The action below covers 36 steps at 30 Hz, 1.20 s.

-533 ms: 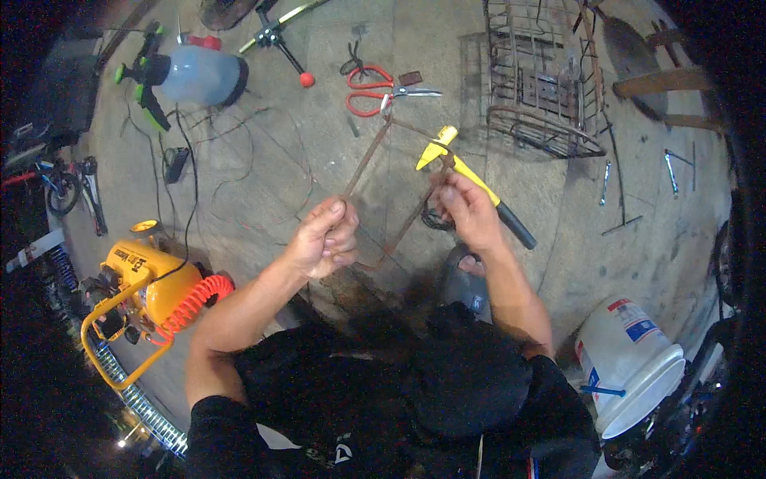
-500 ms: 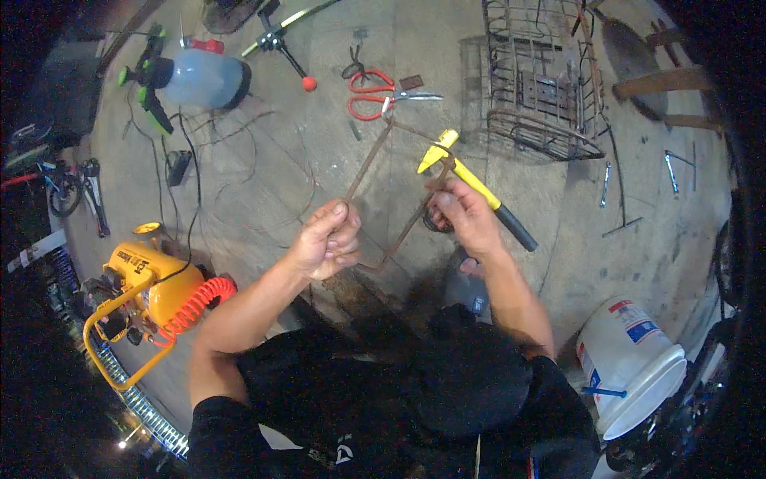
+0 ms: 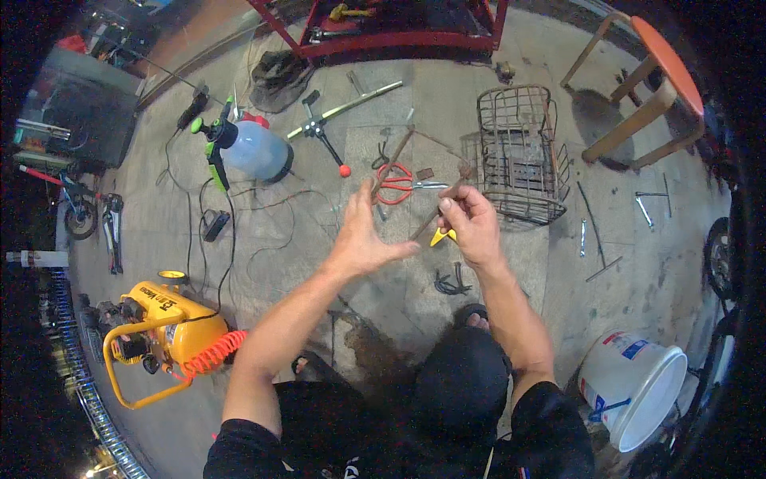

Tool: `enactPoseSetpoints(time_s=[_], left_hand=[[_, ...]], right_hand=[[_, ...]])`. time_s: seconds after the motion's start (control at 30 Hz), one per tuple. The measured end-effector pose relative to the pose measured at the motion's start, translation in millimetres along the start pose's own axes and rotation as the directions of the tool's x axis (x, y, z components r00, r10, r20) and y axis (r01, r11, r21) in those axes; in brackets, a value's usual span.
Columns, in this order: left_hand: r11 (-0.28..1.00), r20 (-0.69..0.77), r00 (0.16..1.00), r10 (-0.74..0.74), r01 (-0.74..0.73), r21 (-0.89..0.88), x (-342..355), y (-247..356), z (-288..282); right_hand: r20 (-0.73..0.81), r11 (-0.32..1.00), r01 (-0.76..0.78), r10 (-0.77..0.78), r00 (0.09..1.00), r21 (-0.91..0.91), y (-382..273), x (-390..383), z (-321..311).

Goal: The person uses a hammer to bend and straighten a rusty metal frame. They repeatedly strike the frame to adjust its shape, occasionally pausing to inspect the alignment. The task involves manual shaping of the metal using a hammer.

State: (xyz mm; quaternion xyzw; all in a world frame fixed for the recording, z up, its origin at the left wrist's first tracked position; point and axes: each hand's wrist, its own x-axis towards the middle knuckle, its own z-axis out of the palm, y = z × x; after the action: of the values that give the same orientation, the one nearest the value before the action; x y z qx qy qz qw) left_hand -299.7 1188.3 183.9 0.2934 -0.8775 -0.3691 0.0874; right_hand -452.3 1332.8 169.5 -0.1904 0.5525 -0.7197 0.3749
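Observation:
My right hand [image 3: 471, 227] is closed, thumb against fingers, on one side of a thin rusty bent-rod frame [image 3: 393, 160] raised above the floor. Along the opposite side lies my left hand [image 3: 359, 239], open, thumb stretched toward the right hand and fingertips by the rod; whether they touch it I cannot tell. Yellow hammer-head metal [image 3: 443, 235] peeks out below the right hand, the rest hidden. Red-handled scissors [image 3: 396, 190] lie on the floor beyond the frame. A small dark tangle, perhaps cord or wire [image 3: 452, 281], rests nearer to me.
A rusty wire basket [image 3: 519, 164] stands ahead right, near a stool [image 3: 638, 104]. Left are a spray bottle [image 3: 255, 152], cables and a yellow air compressor [image 3: 179, 319]. A white bucket [image 3: 630, 383] lies tipped at lower right. A red tool cart [image 3: 399, 44] stands at the back.
My view has lifted, bringing the cart and stool into sight. My left hand has opened from its grip on the rod. The right hand still holds the frame, now covering most of the hammer.

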Motion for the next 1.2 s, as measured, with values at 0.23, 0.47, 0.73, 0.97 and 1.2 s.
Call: enactPoseSetpoints(time_s=[0.23, 0.47, 0.73, 0.97, 1.2], left_hand=[[0.996, -0.011, 0.999, 0.033, -0.033, -0.085, -23.2, -29.6, 21.6], [0.571, 0.324, 0.926, 0.192, 0.164, -0.805, -34.6, -93.1, -12.0], [-0.139, 0.411, 0.779, 0.474, 0.527, -0.838, -48.4, -116.2, -70.6], [-0.223, 0.434, 0.809, 0.397, 0.544, -0.809, -43.1, -160.2, -70.5], [-0.161, 0.556, 0.764, 0.327, 0.624, -0.764, -48.9, -199.9, -48.8]], right_hand=[[0.006, 0.972, 0.073, -0.073, 0.997, -0.222, 19.9, -20.1, 21.8], [-0.241, 0.044, -0.237, -0.136, 0.961, -0.971, 152.8, -62.4, -100.9], [-0.426, -0.269, -0.403, 0.028, 0.904, -0.874, 167.9, -84.0, -130.9], [-0.274, 0.025, -0.276, 0.077, 0.959, -0.961, 151.0, -115.8, -103.5], [-0.430, 0.551, -0.515, 0.287, 0.856, -0.657, 120.2, -158.4, -38.8]])
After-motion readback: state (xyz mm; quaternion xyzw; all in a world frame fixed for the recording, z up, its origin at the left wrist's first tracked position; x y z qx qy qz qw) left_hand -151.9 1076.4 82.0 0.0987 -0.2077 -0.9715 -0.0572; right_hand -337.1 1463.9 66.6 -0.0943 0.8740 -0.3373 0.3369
